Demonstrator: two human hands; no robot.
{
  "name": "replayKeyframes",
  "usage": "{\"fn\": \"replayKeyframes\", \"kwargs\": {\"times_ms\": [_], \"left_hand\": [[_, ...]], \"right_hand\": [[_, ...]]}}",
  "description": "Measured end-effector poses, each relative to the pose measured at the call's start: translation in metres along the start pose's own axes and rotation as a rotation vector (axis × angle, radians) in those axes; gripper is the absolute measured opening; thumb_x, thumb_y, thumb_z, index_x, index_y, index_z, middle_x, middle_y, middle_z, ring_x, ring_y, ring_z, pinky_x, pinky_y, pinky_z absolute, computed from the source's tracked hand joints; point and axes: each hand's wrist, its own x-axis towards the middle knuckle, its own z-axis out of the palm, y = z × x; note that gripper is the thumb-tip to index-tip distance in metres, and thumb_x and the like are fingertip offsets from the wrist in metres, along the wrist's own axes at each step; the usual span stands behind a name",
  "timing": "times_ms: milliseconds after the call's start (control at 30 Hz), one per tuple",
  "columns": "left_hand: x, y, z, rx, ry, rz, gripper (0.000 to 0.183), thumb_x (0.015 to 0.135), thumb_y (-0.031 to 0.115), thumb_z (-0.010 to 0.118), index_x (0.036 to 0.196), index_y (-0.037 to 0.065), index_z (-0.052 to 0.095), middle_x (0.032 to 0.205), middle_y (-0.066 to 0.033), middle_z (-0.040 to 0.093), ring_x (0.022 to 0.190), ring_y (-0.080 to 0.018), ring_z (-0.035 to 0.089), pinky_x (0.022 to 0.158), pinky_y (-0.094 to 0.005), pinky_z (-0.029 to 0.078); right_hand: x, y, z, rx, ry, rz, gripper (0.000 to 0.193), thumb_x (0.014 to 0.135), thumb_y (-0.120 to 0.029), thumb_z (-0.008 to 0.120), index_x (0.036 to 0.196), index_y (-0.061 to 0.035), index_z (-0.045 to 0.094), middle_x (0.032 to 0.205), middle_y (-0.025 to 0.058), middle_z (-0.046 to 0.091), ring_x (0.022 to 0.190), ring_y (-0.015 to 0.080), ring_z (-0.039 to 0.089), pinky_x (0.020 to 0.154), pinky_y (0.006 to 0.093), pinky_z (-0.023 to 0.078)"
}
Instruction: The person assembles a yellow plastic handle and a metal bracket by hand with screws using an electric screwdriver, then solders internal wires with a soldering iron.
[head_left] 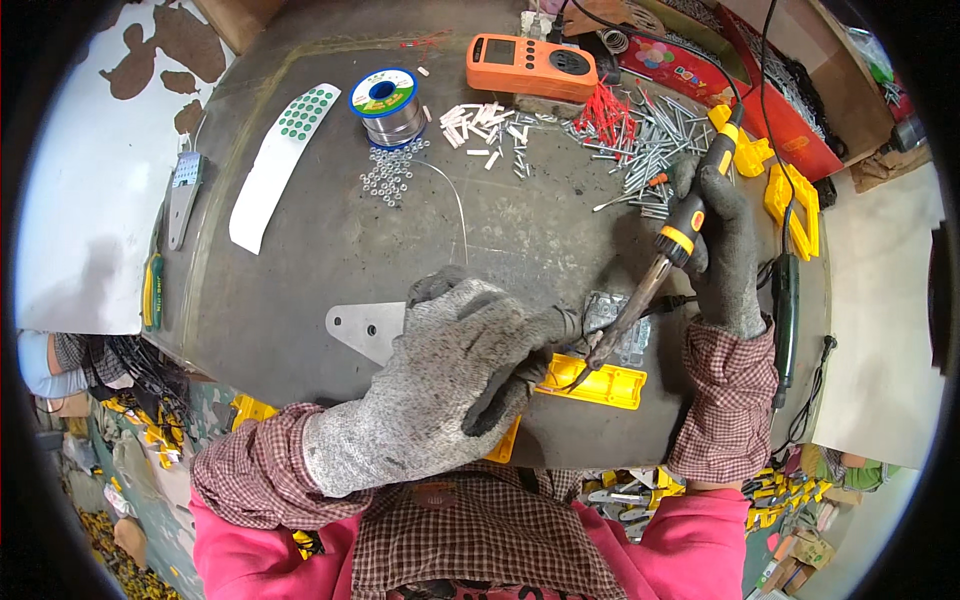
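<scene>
My right hand [728,250], in a grey work glove, grips a soldering iron [683,228] by its black and yellow handle. The iron slants down to the left, with its tip over a yellow plastic housing [612,388] near the table's front edge. My left hand [440,375], also gloved, is closed beside the left end of that housing. Its fingertips pinch together, but whatever they hold is hidden. Partly under the left hand lies a flat metal plate [362,330] with holes. Behind the iron's shaft sits a small clear plastic piece [634,342].
Farther back are a solder spool [390,125] with loose wire, small nuts [388,178], white sleeves [470,122], long screws [665,140] and an orange meter [530,66]. Yellow frames [795,210] and a black cable [765,60] lie right. A white strip [272,180] and green-yellow pliers [152,290] lie left.
</scene>
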Motion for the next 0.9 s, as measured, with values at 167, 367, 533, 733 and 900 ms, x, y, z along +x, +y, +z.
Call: {"fn": "replayKeyframes", "kwargs": {"times_ms": [167,367,533,733,900], "left_hand": [[-0.0038,-0.0016,0.0058,0.064,0.048,0.080,0.042,0.071,-0.001,0.069,0.112,0.003,0.062,0.093,-0.0118,0.062,0.088,-0.0334,0.057,0.080,-0.0440,0.043],[-0.0025,0.0031,0.0048,0.056,0.053,0.053,0.040,0.071,0.001,0.070,0.110,0.005,0.063,0.092,-0.0102,0.062,0.088,-0.0330,0.058,0.079,-0.0443,0.043],[-0.0022,0.0003,0.0058,0.049,0.030,0.042,0.041,0.070,0.000,0.070,0.110,0.005,0.062,0.089,-0.0060,0.064,0.087,-0.0306,0.059,0.079,-0.0429,0.043],[-0.0036,-0.0034,0.0099,0.024,0.002,0.045,0.042,0.073,0.008,0.067,0.114,0.007,0.061,0.095,-0.0074,0.061,0.092,-0.0311,0.056,0.084,-0.0465,0.040],[-0.0053,-0.0030,0.0101,0.065,-0.038,0.033,0.040,0.077,0.013,0.063,0.117,0.008,0.060,0.101,-0.0097,0.057,0.097,-0.0321,0.053,0.088,-0.0493,0.038]], "right_hand": [[-0.0062,0.0018,0.0074,-0.035,0.015,-0.005,0.026,0.096,-0.031,0.052,0.097,-0.0058,0.061,0.067,-0.0025,0.052,0.045,0.0033,0.037,0.041,0.0190,0.027],[-0.0080,-0.0014,0.0105,-0.090,-0.006,-0.018,0.027,0.096,-0.031,0.052,0.097,-0.0049,0.061,0.068,-0.0018,0.053,0.045,0.0037,0.037,0.041,0.0190,0.027],[-0.0081,0.0019,0.0102,-0.076,0.081,-0.005,0.028,0.096,-0.032,0.052,0.097,-0.0046,0.061,0.069,-0.0013,0.053,0.047,0.0041,0.038,0.042,0.0192,0.028],[-0.0060,0.0033,0.0083,-0.048,0.076,0.005,0.029,0.097,-0.032,0.052,0.099,-0.0042,0.061,0.069,-0.0016,0.052,0.047,0.0038,0.037,0.043,0.0188,0.028],[-0.0077,0.0021,0.0091,-0.071,0.079,-0.002,0.029,0.097,-0.032,0.051,0.098,-0.0045,0.060,0.068,-0.0020,0.052,0.045,0.0036,0.036,0.041,0.0192,0.027]]}}
